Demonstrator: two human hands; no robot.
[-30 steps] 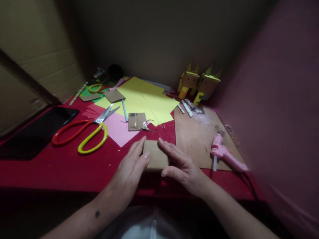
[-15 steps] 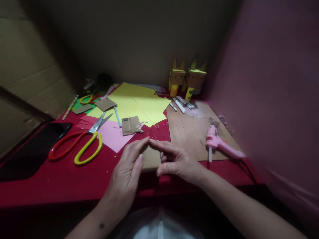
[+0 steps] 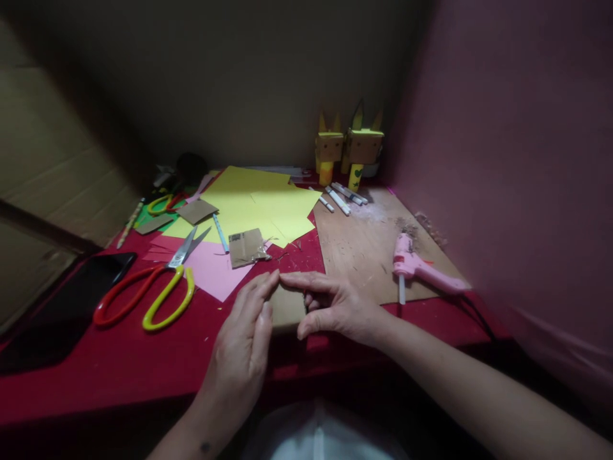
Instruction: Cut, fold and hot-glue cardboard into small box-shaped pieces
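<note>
A small brown cardboard piece (image 3: 287,310) sits at the front edge of the red table (image 3: 119,358). My left hand (image 3: 242,342) presses flat against its left side, fingers straight. My right hand (image 3: 335,306) curls around its right side, with the index finger stretched over the top to meet my left fingertips. Most of the piece is hidden between the hands.
Large scissors (image 3: 143,300) with red and yellow handles lie left, on pink paper (image 3: 215,271). Yellow sheets (image 3: 258,207), a taped cardboard scrap (image 3: 246,247), a black phone (image 3: 67,310), a pink glue gun (image 3: 421,268) on a wooden board (image 3: 368,246), markers (image 3: 340,198) and two cardboard figures (image 3: 349,150) surround them.
Both hands have closed in over the cardboard piece until their fingertips meet above it. The camera has tilted and shifted, so the table appears lower and further left.
</note>
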